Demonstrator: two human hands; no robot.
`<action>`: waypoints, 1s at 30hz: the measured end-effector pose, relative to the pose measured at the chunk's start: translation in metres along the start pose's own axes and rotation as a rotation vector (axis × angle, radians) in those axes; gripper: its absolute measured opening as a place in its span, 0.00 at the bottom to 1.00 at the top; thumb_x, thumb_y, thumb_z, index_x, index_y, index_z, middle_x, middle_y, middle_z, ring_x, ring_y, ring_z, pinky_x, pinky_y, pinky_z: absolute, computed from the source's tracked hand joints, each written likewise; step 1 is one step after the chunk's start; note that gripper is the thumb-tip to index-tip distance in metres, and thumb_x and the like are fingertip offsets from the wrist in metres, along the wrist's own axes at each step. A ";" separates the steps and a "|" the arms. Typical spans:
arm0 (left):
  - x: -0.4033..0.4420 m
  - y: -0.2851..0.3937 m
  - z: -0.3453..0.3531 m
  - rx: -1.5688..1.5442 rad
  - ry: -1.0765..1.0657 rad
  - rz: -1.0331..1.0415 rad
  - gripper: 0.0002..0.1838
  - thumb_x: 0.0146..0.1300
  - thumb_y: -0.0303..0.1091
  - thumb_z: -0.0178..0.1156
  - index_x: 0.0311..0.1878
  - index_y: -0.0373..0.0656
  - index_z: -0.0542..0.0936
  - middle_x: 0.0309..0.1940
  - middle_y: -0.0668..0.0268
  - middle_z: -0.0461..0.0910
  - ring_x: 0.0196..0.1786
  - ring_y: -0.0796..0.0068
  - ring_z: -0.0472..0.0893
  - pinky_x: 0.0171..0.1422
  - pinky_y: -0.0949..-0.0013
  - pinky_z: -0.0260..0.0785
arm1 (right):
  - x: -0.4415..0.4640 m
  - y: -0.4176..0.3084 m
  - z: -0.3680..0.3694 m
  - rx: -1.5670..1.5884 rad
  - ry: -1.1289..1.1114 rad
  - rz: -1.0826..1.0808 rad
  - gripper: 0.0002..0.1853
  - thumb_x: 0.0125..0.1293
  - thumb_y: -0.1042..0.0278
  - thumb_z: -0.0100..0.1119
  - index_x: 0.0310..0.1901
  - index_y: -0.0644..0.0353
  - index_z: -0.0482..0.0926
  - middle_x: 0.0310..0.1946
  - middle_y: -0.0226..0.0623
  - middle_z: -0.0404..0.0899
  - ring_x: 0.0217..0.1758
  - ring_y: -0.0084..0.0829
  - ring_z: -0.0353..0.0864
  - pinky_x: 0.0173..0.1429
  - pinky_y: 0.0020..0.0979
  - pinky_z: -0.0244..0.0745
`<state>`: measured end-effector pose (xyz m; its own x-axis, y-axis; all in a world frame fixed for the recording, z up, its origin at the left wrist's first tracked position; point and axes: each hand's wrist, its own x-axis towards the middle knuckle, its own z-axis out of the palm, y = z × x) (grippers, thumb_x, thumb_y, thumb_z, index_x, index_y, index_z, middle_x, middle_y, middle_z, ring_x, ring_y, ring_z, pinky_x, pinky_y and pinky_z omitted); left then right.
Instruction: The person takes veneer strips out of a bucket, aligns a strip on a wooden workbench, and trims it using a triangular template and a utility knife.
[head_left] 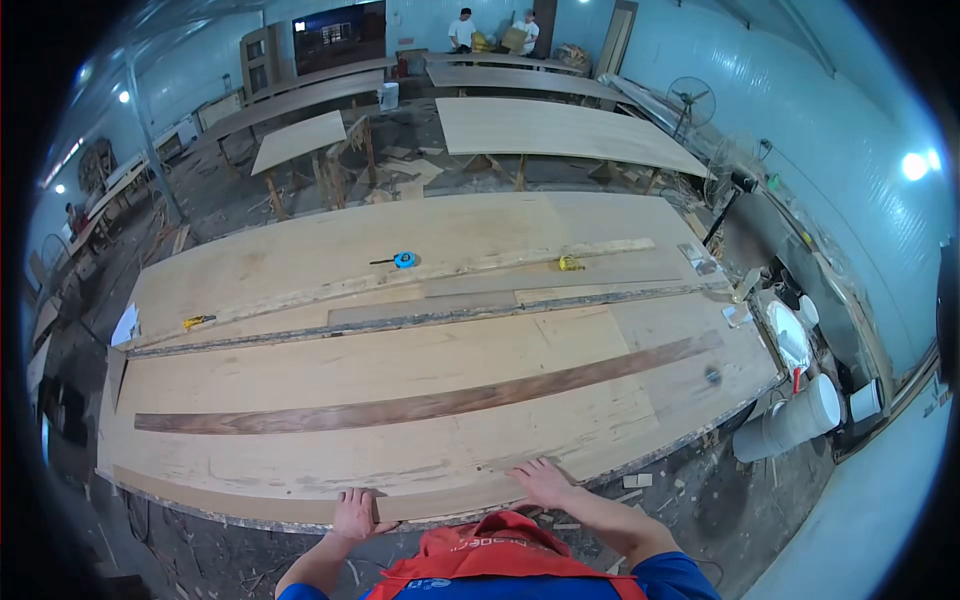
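At the near edge of a large wooden panel (400, 370), my left hand (355, 514) rests on a long, thin, light wood strip (230, 498). Its fingers lie over the strip, and the thumb points sideways along the edge. To the right, my right hand (543, 484) lies with fingers stretched out on the same strip and panel surface, thumb apart near the edge. A dark brown wood strip (400, 413) lies lengthwise across the panel, beyond both hands.
Beyond the dark strip lie a rough-edged batten (420, 322), a long pale batten (400, 282), a blue tape measure (404, 260) and yellow tools (570, 264). White buckets (790, 418) stand right. Other panels (560, 130) and two people are farther back. Scraps litter the floor.
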<state>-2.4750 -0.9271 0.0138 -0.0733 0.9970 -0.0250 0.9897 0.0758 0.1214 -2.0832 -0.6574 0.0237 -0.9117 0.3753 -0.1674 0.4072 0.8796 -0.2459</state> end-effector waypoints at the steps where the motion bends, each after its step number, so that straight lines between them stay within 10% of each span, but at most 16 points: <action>1: 0.001 0.001 -0.003 -0.011 -0.016 -0.011 0.48 0.46 0.76 0.68 0.51 0.36 0.78 0.49 0.52 0.77 0.56 0.52 0.75 0.61 0.50 0.67 | -0.006 0.001 -0.004 0.006 -0.004 0.001 0.49 0.54 0.26 0.66 0.68 0.56 0.72 0.62 0.40 0.75 0.69 0.42 0.70 0.72 0.44 0.63; 30: 0.032 0.025 0.001 0.043 -0.161 0.017 0.46 0.44 0.67 0.74 0.54 0.37 0.75 0.47 0.55 0.77 0.56 0.52 0.75 0.63 0.53 0.68 | -0.108 0.134 -0.048 -0.187 -0.025 0.109 0.35 0.57 0.40 0.70 0.55 0.62 0.75 0.52 0.44 0.79 0.59 0.46 0.77 0.64 0.45 0.72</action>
<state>-2.4521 -0.8937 0.0151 -0.0395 0.9824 -0.1826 0.9953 0.0549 0.0803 -1.9328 -0.5656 0.0545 -0.8602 0.4657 -0.2078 0.4838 0.8741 -0.0437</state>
